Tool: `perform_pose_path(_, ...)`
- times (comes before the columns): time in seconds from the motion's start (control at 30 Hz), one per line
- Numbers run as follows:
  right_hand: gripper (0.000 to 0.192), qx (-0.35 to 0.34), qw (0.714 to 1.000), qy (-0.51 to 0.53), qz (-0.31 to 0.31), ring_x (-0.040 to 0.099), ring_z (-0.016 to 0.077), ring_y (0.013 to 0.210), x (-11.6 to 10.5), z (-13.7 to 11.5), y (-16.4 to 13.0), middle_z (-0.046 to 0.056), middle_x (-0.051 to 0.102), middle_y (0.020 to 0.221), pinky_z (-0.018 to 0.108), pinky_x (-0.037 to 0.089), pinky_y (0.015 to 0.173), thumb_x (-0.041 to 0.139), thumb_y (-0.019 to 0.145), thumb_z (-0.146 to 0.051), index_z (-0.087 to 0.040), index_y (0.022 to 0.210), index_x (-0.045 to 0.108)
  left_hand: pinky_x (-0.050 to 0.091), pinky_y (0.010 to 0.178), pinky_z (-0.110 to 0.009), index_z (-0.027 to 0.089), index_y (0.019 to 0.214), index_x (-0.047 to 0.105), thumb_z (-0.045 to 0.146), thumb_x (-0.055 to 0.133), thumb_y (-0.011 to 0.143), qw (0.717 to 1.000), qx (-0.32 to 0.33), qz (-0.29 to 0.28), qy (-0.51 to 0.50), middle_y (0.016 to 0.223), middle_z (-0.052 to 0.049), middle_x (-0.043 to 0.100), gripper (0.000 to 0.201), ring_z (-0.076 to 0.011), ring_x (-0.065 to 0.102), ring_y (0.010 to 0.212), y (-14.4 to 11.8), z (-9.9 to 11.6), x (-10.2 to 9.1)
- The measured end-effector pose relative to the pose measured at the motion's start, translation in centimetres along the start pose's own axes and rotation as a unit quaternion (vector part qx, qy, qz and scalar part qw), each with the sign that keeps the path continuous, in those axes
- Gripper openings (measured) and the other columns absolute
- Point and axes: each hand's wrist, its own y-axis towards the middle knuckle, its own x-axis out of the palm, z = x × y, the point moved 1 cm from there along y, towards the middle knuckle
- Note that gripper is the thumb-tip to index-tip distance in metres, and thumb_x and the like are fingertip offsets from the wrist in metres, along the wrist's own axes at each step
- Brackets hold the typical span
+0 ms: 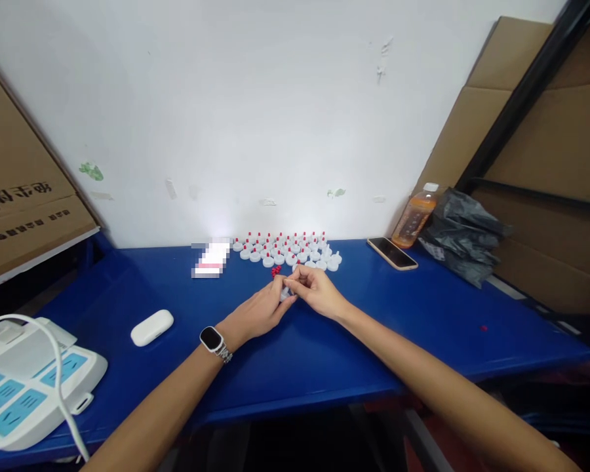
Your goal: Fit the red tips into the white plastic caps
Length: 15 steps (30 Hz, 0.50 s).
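Both hands meeting low over the blue tabletop (324, 367), left hand (260, 313) and right hand (317, 292) each in a pinching grip on one small white cap (286, 294), close to loose red pieces (276, 270) and the finished rows of caps (288, 249) for short reaches.

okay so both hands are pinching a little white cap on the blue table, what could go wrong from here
The loose red pieces lie just beyond the left hand; a nudge could scatter them, and one red piece already sits far right. The right hand works close to the rows of finished caps, so a slip might knock some over.
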Motion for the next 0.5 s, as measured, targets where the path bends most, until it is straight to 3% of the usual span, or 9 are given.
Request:
perform_pose_path(0.2, 0.028, -0.022, 0.999, -0.034, 0.010, 0.053, 0.0115, 0.062, -0.6, -1.0, 0.0, -0.001, 0.060, 0.070, 0.024, 0.042, 0.060, 0.062, 0.088, -0.044, -0.018, 0.080, 0.058, 0.049, 0.083, -0.037, 0.019, 0.137, 0.034, 0.048, 0.039, 0.099, 0.999, 0.019, 0.039, -0.009, 0.115, -0.014, 0.063, 0.049, -0.0268, 0.065, 0.102, 0.7, -0.2, 0.1)
perform_pose_path(0.3, 0.021, -0.046, 0.992, -0.101, 0.059, 0.055, 0.0124, 0.065, -1.8, -1.7, 0.4, 0.000, 0.062, 0.072, 0.025, 0.043, 0.064, 0.058, 0.090, -0.036, -0.018, 0.081, 0.059, 0.049, 0.077, -0.034, 0.017, 0.148, 0.023, 0.055, 0.048, 0.093, 0.998, 0.000, 0.066, 0.012, 0.101, -0.008, 0.063, 0.071, -0.0230, 0.064, 0.089, 1.1, -1.4, -0.1)
perform_pose_path(0.4, 0.015, -0.052, 0.975, -0.203, 0.081, 0.056, 0.0128, 0.064, -2.9, -1.9, 1.2, 0.001, 0.064, 0.073, 0.025, 0.042, 0.063, 0.056, 0.090, -0.028, -0.017, 0.082, 0.061, 0.044, 0.065, -0.029, 0.020, 0.140, 0.038, 0.056, 0.048, 0.092, 0.998, -0.029, 0.055, 0.028, 0.082, 0.000, 0.058, 0.061, -0.0175, 0.059, 0.072, 1.2, -2.9, -0.6)
perform_pose_path(0.5, 0.013, -0.064, 0.946, -0.317, 0.019, 0.057, 0.0130, 0.064, -3.1, -1.6, 2.4, 0.002, 0.067, 0.074, 0.025, 0.040, 0.062, 0.054, 0.088, -0.020, -0.017, 0.081, 0.064, 0.038, 0.059, -0.027, 0.022, 0.114, 0.058, 0.054, 0.047, 0.093, 0.998, -0.048, 0.038, 0.029, 0.074, 0.002, 0.055, 0.040, -0.0148, 0.053, 0.064, 1.1, -3.9, -1.0)
